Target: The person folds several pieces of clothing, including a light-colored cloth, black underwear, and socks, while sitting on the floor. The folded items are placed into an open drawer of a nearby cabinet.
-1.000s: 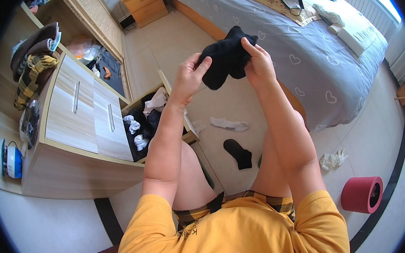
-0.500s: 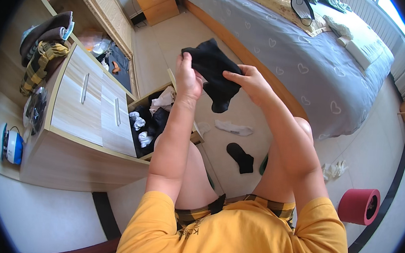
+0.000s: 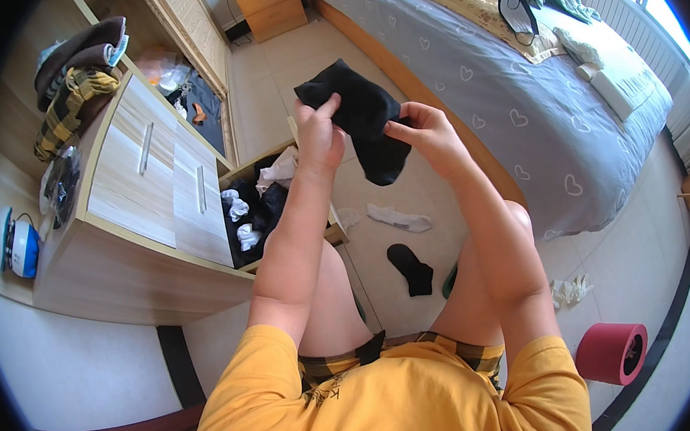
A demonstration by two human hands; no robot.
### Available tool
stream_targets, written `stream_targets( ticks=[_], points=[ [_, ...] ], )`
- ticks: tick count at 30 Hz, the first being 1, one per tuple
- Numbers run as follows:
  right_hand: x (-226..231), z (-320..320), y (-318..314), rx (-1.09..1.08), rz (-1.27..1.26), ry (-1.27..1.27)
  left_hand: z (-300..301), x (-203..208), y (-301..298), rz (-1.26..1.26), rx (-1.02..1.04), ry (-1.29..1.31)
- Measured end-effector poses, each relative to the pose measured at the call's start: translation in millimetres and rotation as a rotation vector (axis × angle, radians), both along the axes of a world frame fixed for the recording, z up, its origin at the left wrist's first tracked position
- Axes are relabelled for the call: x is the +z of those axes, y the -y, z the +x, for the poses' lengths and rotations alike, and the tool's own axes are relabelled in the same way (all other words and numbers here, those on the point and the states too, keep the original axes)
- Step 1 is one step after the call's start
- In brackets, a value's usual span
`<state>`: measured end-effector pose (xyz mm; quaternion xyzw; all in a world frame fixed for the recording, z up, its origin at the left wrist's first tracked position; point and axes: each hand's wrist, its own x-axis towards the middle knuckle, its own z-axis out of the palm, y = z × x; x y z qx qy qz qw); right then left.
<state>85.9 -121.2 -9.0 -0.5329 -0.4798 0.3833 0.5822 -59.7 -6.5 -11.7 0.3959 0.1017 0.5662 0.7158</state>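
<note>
Between my two hands I hold black socks (image 3: 355, 103) up in front of me; one lies over another, with a toe hanging down at the lower right. My left hand (image 3: 319, 131) grips the left end, thumb on top. The fingers and thumb of my right hand (image 3: 424, 133) pinch the right edge. On the floor below lie a single black sock (image 3: 410, 270) and a white sock (image 3: 398, 218). To the left, an open drawer (image 3: 332, 229) holds several black and white socks in a loose heap, partly hidden by my left forearm.
A wooden cabinet (image 3: 134, 162) with folded clothes on top stands at left. Beyond the floor is a bed (image 3: 485, 81) with a grey heart-patterned cover. A red bin (image 3: 606, 352) and a crumpled white cloth (image 3: 571, 291) are at right. A nightstand (image 3: 268, 3) stands far back.
The black socks have been turned and drawn flatter between my hands. My left thumb has shifted onto their front, and the hanging part has swung slightly to the right.
</note>
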Motion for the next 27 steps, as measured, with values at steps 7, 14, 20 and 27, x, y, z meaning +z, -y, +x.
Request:
stream_targets(
  ticks=[7,14,20,27],
  points=[
    [-10,16,-9,-0.209,0.078,-0.021,-2,9,7,0.096,-0.024,0.144],
    [-12,24,-5,-0.237,0.020,-0.002,-11,17,9,0.336,0.240,0.056],
    [-9,28,2,-0.176,0.075,-0.184,-5,27,19,0.403,0.391,-0.102],
    [-8,20,-2,-0.317,0.218,0.037,-3,17,24,0.505,0.062,-0.610]
  ],
)
